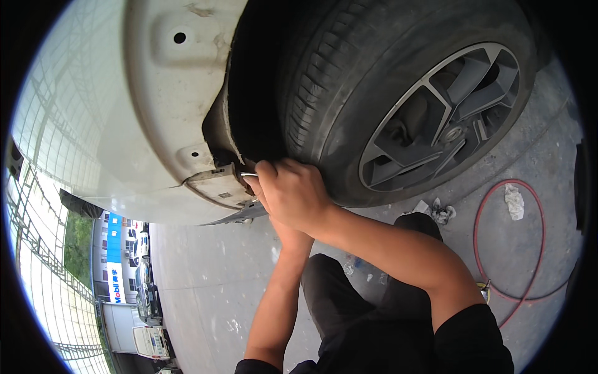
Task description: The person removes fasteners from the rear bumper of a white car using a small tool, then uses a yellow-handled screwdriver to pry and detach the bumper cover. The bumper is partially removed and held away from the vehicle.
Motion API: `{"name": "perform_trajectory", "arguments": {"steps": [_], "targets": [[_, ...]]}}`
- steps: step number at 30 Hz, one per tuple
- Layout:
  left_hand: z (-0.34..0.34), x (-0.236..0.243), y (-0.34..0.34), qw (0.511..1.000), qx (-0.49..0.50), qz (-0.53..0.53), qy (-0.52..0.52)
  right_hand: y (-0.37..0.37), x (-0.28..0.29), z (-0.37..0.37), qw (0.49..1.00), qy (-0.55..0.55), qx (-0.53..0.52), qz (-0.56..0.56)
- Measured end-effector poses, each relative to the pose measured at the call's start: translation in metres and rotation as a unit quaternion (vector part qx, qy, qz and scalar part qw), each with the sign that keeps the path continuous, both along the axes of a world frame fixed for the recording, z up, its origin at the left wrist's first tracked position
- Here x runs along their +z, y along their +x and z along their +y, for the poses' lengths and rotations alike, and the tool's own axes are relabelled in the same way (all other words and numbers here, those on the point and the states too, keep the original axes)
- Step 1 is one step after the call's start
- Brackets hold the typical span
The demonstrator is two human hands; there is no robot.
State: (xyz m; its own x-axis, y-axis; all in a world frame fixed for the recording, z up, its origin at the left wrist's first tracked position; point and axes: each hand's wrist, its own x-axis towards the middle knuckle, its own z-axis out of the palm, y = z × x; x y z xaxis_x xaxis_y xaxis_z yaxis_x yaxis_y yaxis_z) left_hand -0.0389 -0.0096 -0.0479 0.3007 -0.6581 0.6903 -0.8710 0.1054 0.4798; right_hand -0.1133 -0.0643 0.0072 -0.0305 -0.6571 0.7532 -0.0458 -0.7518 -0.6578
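My right hand is closed, with a thin silver metal rod poking out from its fingers; the rest of that tool is hidden. The rod meets the lower corner of a white car body panel, by a torn-looking edge and a small bracket area. Beneath the right hand lies my left hand, mostly covered by it, its fingers hidden from view. Just beyond my knuckles stands the car's black tyre with a grey and silver alloy rim.
A red hose lies looped on the grey concrete floor to the right. Crumpled white paper rests inside the loop, and more scraps lie near my knee. Parked vehicles stand far left.
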Motion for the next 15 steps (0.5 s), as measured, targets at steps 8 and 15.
{"name": "perform_trajectory", "arguments": {"steps": [8, 15], "targets": [[0.007, -0.003, 0.009, 0.989, -0.012, -0.103, 0.101, -0.03, 0.013, -0.008, 0.913, 0.251, 0.319, -0.047], [0.006, 0.002, 0.003, 0.982, 0.001, -0.178, 0.055, -0.029, 0.018, -0.01, 0.884, 0.27, 0.38, -0.008]]}}
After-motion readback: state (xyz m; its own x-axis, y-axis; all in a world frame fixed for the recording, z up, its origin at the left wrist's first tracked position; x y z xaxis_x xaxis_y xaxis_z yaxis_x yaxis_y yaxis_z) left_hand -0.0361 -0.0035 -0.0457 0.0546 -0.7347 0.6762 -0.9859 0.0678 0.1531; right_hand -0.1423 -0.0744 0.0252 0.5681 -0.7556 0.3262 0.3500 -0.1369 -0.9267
